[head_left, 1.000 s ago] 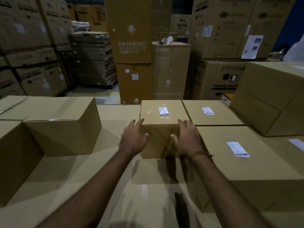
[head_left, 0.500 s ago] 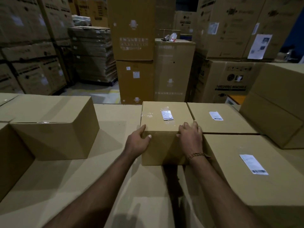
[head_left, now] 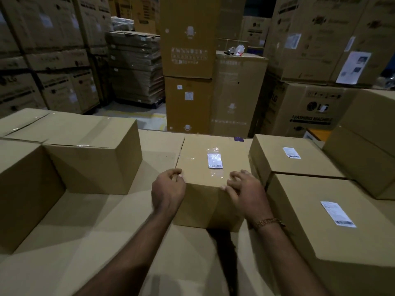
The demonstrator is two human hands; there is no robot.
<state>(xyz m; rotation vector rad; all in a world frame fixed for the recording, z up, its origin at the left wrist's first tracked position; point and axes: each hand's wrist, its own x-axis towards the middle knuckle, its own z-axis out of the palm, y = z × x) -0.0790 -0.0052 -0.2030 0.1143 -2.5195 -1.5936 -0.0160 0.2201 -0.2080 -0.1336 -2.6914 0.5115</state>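
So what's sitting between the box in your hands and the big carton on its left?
Nothing stands there: the head view shows only bare lower cardboard between the box and the left carton.

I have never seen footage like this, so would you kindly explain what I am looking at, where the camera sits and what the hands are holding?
No machine here: a person wears one wide-angle camera on the head, looking forward and down at their own bare arms. The left hand curls over the near left corner of a small carton, and the right hand, a bracelet at its wrist, takes its grip on the near top edge. That carton bears a white label under clear tape and rests on a layer of bigger cartons. To its right sit labelled cartons, to its left a plain carton, behind it stacked warehouse boxes.
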